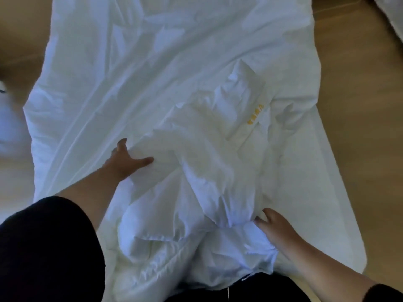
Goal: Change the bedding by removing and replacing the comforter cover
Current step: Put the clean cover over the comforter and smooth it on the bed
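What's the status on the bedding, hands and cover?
Left hand spread, pressing bunched comforter. Right hand gripping cover fabric. Nothing in the way.

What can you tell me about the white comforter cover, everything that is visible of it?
The comforter cover is thin white cloth, smooth far away and heavily wrinkled near the person. It lies spread over a tan floor. A bulky padded mass bunches in its near middle. A small yellow mark shows on the right part. The left hand presses on it with spread fingers; the right hand grips a bunched fold near the bottom edge.
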Tool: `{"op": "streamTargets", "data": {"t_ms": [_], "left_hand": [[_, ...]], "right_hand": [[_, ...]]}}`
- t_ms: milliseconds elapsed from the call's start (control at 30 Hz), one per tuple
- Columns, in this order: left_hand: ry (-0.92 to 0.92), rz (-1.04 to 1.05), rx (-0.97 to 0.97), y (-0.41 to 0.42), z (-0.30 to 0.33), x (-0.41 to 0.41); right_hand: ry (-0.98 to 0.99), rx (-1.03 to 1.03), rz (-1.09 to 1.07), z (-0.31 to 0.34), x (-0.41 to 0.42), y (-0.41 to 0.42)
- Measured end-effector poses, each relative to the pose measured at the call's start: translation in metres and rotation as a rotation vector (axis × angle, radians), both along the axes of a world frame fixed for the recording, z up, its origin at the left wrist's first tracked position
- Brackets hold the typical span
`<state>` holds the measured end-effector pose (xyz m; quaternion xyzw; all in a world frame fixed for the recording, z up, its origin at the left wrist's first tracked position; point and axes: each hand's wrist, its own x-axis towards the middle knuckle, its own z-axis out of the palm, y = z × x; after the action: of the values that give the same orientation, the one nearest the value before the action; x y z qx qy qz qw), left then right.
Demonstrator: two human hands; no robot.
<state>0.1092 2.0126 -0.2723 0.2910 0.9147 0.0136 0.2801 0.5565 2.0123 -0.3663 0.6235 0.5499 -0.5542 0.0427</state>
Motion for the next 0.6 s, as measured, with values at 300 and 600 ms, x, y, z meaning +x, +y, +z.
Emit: {"op": "streamTargets", "data": {"t_ms": [300, 600], "left_hand": [[-0.702, 0.092, 0.295, -0.04, 0.047, 0.027], [-1.132, -0.253, 0.607, -0.139, 0.183, 0.041]], "right_hand": [[0.007, 0.364, -0.448, 0.095, 0.0, -0.003], [0.069, 0.576, -0.693, 0.248, -0.044, -0.031]]}}
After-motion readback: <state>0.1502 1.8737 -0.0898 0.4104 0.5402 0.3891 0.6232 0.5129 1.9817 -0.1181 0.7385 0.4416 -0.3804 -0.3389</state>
